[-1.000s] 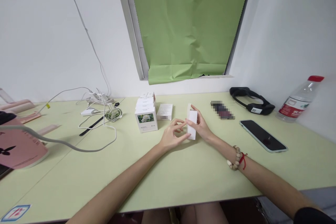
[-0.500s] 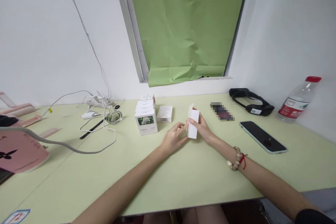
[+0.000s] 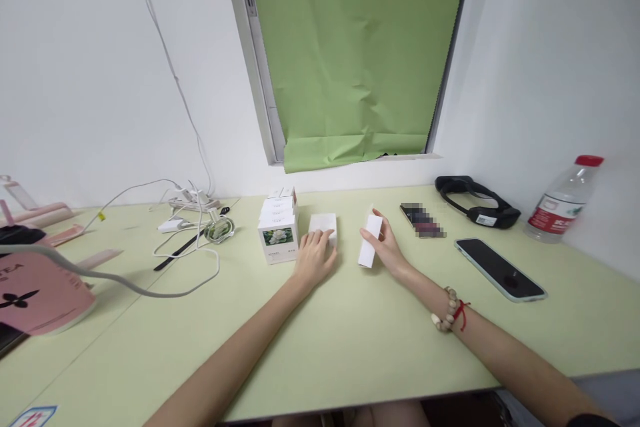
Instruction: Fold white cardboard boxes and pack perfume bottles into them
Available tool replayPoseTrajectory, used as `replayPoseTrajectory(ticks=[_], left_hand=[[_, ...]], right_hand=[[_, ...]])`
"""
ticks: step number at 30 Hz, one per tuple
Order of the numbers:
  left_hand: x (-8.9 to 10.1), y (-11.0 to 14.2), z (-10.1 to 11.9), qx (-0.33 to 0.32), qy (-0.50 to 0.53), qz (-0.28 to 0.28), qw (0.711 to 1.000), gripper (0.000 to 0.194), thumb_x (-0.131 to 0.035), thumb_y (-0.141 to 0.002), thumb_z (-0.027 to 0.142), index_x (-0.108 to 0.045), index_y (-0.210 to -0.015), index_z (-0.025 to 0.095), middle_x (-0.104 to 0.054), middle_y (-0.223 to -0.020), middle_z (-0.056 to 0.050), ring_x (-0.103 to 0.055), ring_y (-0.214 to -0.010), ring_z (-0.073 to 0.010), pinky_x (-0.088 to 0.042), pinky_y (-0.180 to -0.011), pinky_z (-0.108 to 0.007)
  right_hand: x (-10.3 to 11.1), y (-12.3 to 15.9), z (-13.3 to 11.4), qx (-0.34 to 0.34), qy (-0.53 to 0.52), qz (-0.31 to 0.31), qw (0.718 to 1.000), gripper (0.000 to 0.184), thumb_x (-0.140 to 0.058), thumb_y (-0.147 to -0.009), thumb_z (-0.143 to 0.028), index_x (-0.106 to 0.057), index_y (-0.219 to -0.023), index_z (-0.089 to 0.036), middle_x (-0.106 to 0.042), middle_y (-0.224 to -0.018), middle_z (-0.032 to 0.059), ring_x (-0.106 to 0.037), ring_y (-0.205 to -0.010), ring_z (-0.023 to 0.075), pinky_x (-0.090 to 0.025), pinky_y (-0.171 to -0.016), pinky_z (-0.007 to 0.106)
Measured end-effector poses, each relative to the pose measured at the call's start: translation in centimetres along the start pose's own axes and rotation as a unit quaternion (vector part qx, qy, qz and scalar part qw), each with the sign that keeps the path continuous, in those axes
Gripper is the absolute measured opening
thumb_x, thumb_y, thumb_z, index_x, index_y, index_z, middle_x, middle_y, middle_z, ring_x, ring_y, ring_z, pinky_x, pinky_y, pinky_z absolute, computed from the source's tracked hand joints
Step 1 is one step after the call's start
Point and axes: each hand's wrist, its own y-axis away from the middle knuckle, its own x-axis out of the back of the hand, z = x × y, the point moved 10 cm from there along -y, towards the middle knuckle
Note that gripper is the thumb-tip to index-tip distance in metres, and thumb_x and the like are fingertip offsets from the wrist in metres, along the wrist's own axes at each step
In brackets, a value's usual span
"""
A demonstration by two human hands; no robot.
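Observation:
My right hand holds a small white carton upright and slightly tilted, thumb on its near face. A raised flap shows at its top. My left hand curls over another small white box that lies flat on the table; the fingers hide much of its near part. Left of that hand stands a row of several white boxes, the front one printed with a white-flower picture.
A phone, a partly blurred flat object, a black headset and a red-capped bottle are on the right. On the left are tangled white cables, a small glass bottle and a pink bag.
My left hand has left the carton and moved left onto the flat white box, which has shifted slightly right. My right hand keeps hold of the carton.

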Motion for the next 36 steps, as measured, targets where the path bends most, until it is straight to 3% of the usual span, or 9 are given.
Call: replayPoseTrajectory(ticks=[4, 8, 11, 16, 20, 24, 28, 33, 36], left_hand=[[0.9, 0.3, 0.5, 0.035, 0.060, 0.019, 0.997, 0.033, -0.038, -0.086, 0.029, -0.048, -0.116, 0.020, -0.052, -0.106, -0.010, -0.049, -0.100, -0.0237, -0.039, -0.086, -0.041], [-0.9, 1.0, -1.4, 0.148, 0.132, -0.018, 0.980, 0.051, -0.041, -0.084, 0.035, -0.034, -0.128, 0.011, -0.034, -0.131, -0.020, -0.035, -0.123, -0.0317, -0.033, -0.096, -0.049], [-2.2, 1.5, -1.9, 0.189, 0.228, -0.059, 0.953, 0.056, -0.042, -0.083, 0.038, -0.031, -0.131, 0.011, -0.035, -0.134, -0.019, -0.036, -0.124, -0.0295, -0.030, -0.100, -0.047], [-3.1, 2.2, -3.1, 0.273, 0.376, -0.078, 0.882, 0.051, -0.046, -0.080, 0.042, -0.044, -0.121, 0.012, -0.048, -0.125, -0.017, -0.056, -0.100, -0.0234, -0.045, -0.086, -0.037], [-3.9, 1.7, -2.6, 0.241, 0.423, -0.119, 0.865, 0.038, -0.048, -0.078, 0.039, -0.059, -0.103, 0.013, -0.065, -0.099, -0.009, -0.061, -0.085, -0.0202, -0.049, -0.078, -0.034], [-2.6, 1.4, -2.6, 0.241, 0.428, -0.075, 0.868, 0.045, -0.056, -0.074, 0.039, -0.056, -0.112, 0.017, -0.060, -0.112, -0.010, -0.060, -0.090, -0.0205, -0.050, -0.075, -0.032], [-1.6, 1.7, -2.5, 0.275, 0.456, -0.037, 0.846, 0.051, -0.057, -0.074, 0.040, -0.046, -0.119, 0.020, -0.050, -0.125, -0.012, -0.063, -0.084, -0.0183, -0.052, -0.067, -0.029], [-2.5, 2.1, -1.9, 0.308, 0.488, -0.077, 0.813, 0.050, -0.056, -0.075, 0.035, -0.038, -0.119, 0.018, -0.059, -0.111, -0.012, -0.061, -0.093, -0.0196, -0.051, -0.074, -0.030], [-1.2, 1.5, -1.7, 0.265, 0.488, -0.046, 0.830, 0.045, -0.055, -0.076, 0.032, -0.039, -0.117, 0.018, -0.060, -0.109, -0.009, -0.060, -0.094, -0.0191, -0.051, -0.073, -0.029]], right_hand=[[1.2, -0.3, 0.2, -0.019, -0.028, 0.037, 0.999, 0.068, -0.069, -0.062, -0.040, -0.041, -0.123, -0.029, -0.061, -0.096, 0.0006, -0.058, -0.084, 0.0177, -0.047, -0.071, 0.028], [-0.6, 0.0, 2.4, -0.155, -0.142, -0.042, 0.977, 0.046, -0.056, -0.070, -0.049, -0.055, -0.105, -0.019, -0.067, -0.084, 0.0047, -0.064, -0.074, 0.0214, -0.050, -0.066, 0.032], [-1.6, 0.5, 3.5, -0.216, -0.175, -0.074, 0.958, 0.038, -0.051, -0.072, -0.049, -0.061, -0.089, -0.016, -0.069, -0.075, 0.0061, -0.066, -0.069, 0.0218, -0.050, -0.066, 0.033], [-1.0, 0.4, 4.0, -0.231, -0.142, -0.065, 0.960, 0.031, -0.055, -0.071, -0.046, -0.061, -0.075, -0.016, -0.069, -0.066, 0.0058, -0.065, -0.063, 0.0202, -0.049, -0.063, 0.030], [-0.8, 0.2, 3.7, -0.219, -0.139, -0.069, 0.963, 0.029, -0.055, -0.071, -0.045, -0.060, -0.076, -0.017, -0.068, -0.066, 0.0054, -0.065, -0.064, 0.0206, -0.049, -0.062, 0.031], [-0.3, 0.1, 3.5, -0.200, -0.134, -0.042, 0.970, 0.026, -0.058, -0.070, -0.042, -0.058, -0.081, -0.018, -0.068, -0.067, 0.0028, -0.065, -0.065, 0.0207, -0.049, -0.062, 0.031], [-0.7, 0.5, 3.6, -0.203, -0.134, -0.045, 0.969, 0.031, -0.059, -0.069, -0.042, -0.058, -0.089, -0.018, -0.069, -0.070, 0.0024, -0.065, -0.068, 0.0213, -0.050, -0.063, 0.032], [-1.7, 1.0, 3.0, -0.202, -0.139, -0.073, 0.967, 0.034, -0.059, -0.069, -0.040, -0.059, -0.095, -0.017, -0.070, -0.074, 0.0041, -0.066, -0.073, 0.0226, -0.051, -0.065, 0.034], [-1.4, 0.6, 2.2, -0.188, -0.164, -0.064, 0.966, 0.035, -0.056, -0.069, -0.042, -0.060, -0.092, -0.016, -0.070, -0.076, 0.0063, -0.066, -0.075, 0.0249, -0.051, -0.065, 0.035]])
